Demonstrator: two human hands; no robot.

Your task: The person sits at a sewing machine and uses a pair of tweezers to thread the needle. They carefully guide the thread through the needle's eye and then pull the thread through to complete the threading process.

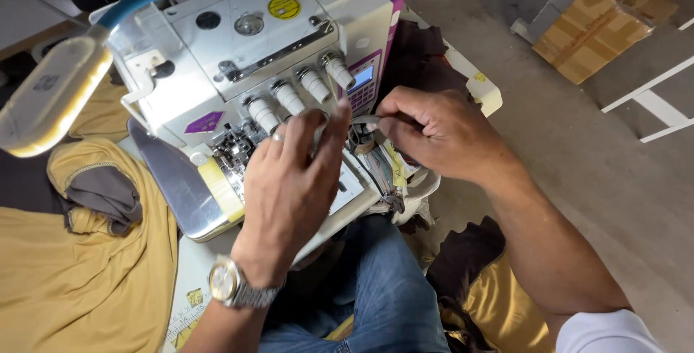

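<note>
Far left I see the lamp (50,93) on its blue gooseneck, hanging over the yellow shirts (79,281) w/ grey collar trim piled on the table. Next over, the white sewing machine (217,57), an overlock type w/ four tension knobs (300,89) in a row along the front; a strip of yellow tape (220,188) sits on the metal plate below.

My left hand (289,179) is up in front of the machine, fingers mostly straight and loosely spread, fingertips near the knobs. Looks like thumb and forefinger are steadying a thread (331,82) running down from a knob, but it's too thin to be sure. A ring and a wristwatch (228,281) show on that side.

My right hand (434,132) is just right of the left, closed in a pinch on slim tweezers (363,119), tips aimed into the threading area at the machine's front-right corner.

To do this bit well, I'd say: keep the left hand holding light tension so the thread doesn't slacken, bring the tweezers in low and steady, grip only the thread end, and keep the wrist from covering the guide. Slow moves, since the gap there is tight.

Further right: dark brown fabric (419,57) behind the machine, bare concrete floor, cardboard boxes (593,31) top right.
</note>
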